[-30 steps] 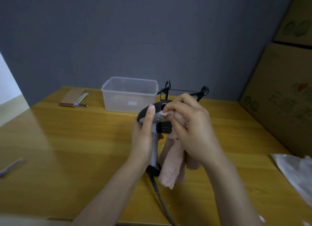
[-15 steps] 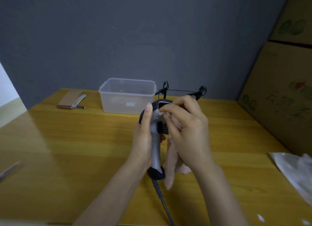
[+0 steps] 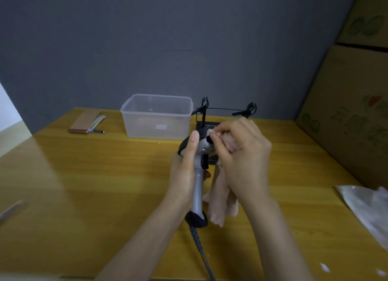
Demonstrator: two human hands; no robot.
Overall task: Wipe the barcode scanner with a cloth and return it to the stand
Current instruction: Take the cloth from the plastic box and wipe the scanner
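Note:
A grey and black barcode scanner (image 3: 198, 188) stands upright above the wooden table (image 3: 84, 186), its cable trailing toward me. My left hand (image 3: 184, 173) is wrapped around its handle, thumb up along the head. My right hand (image 3: 241, 157) holds a pale pink cloth (image 3: 220, 203) bunched against the right side of the scanner's head; the rest of the cloth hangs down beside the handle. The black wire stand (image 3: 226, 110) with two clips sits just behind my hands, its base partly hidden.
A clear plastic box (image 3: 158, 117) sits at the back, left of the stand. A brown notebook with a pen (image 3: 86, 123) lies far left. Cardboard boxes (image 3: 352, 113) line the right side. A plastic bag (image 3: 369, 209) lies at the right edge.
My right hand has shifted the cloth a little to the right over the scanner's head. The left hand keeps the same hold on the handle.

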